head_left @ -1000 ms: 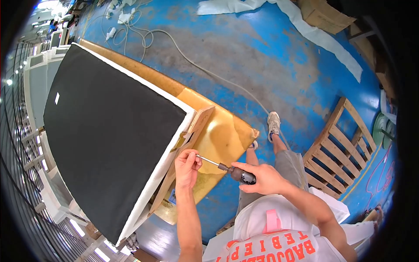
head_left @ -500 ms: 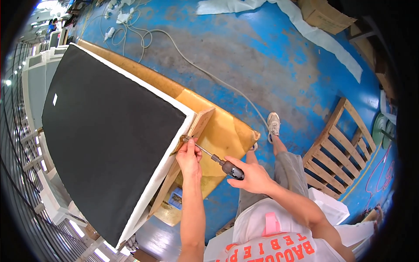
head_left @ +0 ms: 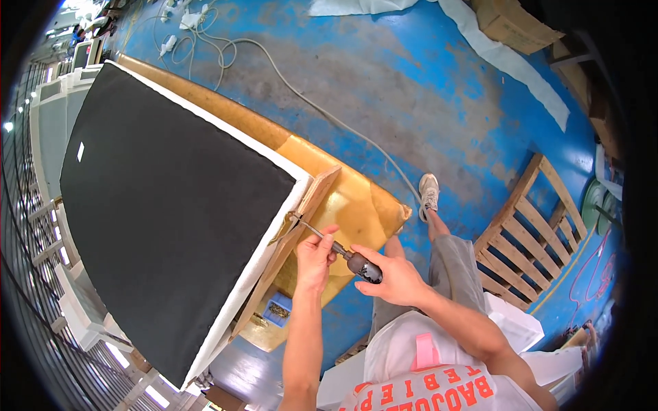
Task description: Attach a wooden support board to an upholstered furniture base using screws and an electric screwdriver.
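My right hand [head_left: 401,279] is wrapped round the dark, rounded body of a power screwdriver [head_left: 364,267]. Its long thin shaft points up and left, and the tip meets a small metal fitting [head_left: 293,218] at a wooden board's edge. Lower down that shaft, my left hand [head_left: 314,264] has its thumb and fingers closed about it, just ahead of the driver's body. The wooden board [head_left: 317,195] runs along the side of a large padded piece with a black cloth face [head_left: 175,198] and white edging.
Below the piece is a bench covered in yellowish-brown sheeting [head_left: 356,209]; a small blue box [head_left: 277,310] of metal hardware sits near my left forearm. A hose [head_left: 322,109] snakes over the blue floor to my shoe. A wooden pallet [head_left: 528,240] lies to the right.
My left hand has let go near the metal fitting and slid back along the shaft toward the driver's body. My right hand keeps nearly the same place.
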A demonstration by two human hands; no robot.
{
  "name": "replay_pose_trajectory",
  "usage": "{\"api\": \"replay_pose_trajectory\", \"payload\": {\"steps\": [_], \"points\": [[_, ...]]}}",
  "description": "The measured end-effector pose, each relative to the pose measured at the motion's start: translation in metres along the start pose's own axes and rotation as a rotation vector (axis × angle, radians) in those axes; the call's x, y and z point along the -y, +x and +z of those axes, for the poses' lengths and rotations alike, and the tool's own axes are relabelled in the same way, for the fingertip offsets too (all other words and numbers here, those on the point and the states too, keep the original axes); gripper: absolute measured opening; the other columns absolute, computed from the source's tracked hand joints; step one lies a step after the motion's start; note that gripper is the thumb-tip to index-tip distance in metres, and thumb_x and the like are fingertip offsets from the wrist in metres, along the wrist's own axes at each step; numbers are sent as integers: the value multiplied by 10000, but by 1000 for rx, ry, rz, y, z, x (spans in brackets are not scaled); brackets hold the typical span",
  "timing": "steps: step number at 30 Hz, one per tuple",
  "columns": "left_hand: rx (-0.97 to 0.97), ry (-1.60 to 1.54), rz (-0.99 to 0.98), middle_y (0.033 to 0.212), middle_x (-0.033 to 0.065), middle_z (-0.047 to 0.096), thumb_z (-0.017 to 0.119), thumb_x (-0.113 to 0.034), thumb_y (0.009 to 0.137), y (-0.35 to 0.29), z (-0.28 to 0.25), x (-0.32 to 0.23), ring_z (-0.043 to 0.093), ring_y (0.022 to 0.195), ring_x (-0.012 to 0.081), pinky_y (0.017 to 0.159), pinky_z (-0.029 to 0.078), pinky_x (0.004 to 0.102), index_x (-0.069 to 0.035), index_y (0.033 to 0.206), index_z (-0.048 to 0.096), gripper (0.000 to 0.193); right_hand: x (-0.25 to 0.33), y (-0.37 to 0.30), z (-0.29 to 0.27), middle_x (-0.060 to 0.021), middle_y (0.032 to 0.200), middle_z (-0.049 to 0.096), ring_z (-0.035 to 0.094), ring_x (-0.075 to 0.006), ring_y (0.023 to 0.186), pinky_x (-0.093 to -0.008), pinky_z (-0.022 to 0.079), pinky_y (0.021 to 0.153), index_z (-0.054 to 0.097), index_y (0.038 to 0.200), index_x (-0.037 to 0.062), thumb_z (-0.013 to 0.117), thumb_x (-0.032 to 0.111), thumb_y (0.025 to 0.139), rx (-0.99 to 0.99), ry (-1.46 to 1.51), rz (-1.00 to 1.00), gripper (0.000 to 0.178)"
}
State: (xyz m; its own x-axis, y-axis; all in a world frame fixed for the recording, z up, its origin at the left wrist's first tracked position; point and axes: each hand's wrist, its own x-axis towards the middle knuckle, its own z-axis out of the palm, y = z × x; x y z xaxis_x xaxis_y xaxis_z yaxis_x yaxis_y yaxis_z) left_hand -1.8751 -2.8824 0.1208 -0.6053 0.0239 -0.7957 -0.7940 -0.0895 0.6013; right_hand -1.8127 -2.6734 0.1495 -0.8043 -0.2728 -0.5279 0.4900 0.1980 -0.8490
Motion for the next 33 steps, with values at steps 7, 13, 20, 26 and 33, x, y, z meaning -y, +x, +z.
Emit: {"api": "replay_pose_trajectory", "payload": {"steps": [7,13,20,26,33], "points": [[44,-53,28,720,-33,560,740,-304,947,-1,-2,3,470,595,51,534,340,198,12,1175,683,393,5,6,-2,-188,823,702,694,-389,748,-465,530,674,456,1488,189,730,316,833,36,-43,26,721],[12,-112,44,722,-34,558,732,-291,956,-3,2,11,462,592,58,534,341,197,14,1143,685,361,1,14,1,-190,785,688,685,-393,721,-468,519,648,455,1485,181,724,314,834,24,-60,-28,717],[15,-141,79,713,-29,544,715,-274,970,-10,6,18,474,610,61,533,348,203,4,1114,681,315,4,18,-4,-196,869,707,699,-387,804,-459,531,702,464,1478,171,740,337,816,6,-104,-28,736],[-176,-57,52,746,-7,564,645,-204,1009,-34,-31,54,502,629,90,556,370,225,-6,1082,664,212,8,23,-8,-180,938,714,706,-376,828,-432,549,735,488,1480,201,743,318,781,48,-150,-17,754],[-495,-448,113,977,58,626,545,76,935,-108,-114,155,601,812,140,705,494,270,-11,1138,616,232,3,30,-6,-209,1011,723,709,-392,891,-460,545,782,498,1464,178,757,331,775,51,-245,-61,752]]}}
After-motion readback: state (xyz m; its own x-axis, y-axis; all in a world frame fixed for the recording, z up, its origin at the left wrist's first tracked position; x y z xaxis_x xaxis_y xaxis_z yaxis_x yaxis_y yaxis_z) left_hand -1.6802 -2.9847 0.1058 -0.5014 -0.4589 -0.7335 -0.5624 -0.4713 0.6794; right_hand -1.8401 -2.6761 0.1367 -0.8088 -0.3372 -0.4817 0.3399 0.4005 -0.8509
